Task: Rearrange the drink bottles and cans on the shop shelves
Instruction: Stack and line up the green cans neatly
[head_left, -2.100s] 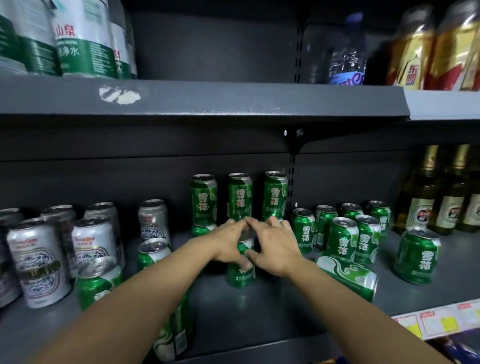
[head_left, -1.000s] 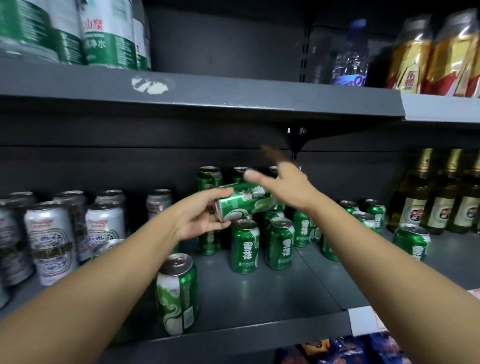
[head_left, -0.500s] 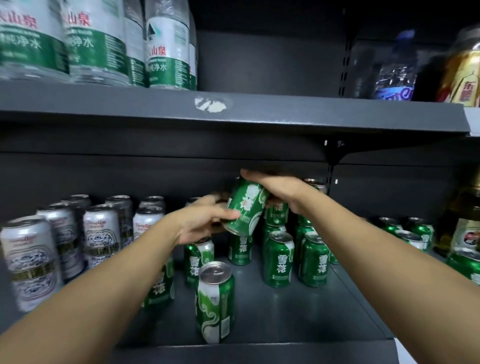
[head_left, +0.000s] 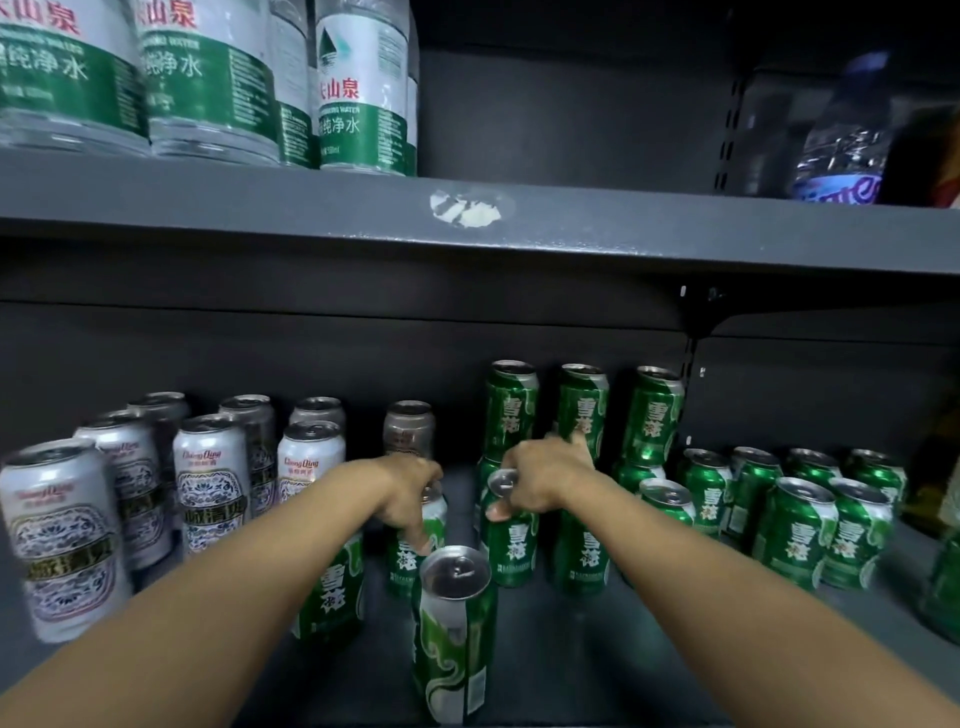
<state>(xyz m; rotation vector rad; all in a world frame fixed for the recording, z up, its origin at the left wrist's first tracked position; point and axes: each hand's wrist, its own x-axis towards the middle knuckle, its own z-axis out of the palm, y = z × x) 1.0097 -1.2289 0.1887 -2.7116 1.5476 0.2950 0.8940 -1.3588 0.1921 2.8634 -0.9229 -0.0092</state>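
Mid-shelf, each hand grips an upright green can: left fingers curl round one, right fingers another.

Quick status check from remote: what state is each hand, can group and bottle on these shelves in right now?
left hand: gripping an upright green can from above
right hand: gripping the top of another upright green can
front green can: upright, alone near the shelf edge
stacked green cans: upright, two high at the back
silver cans: upright, grouped left
water bottles: upright, upper shelf
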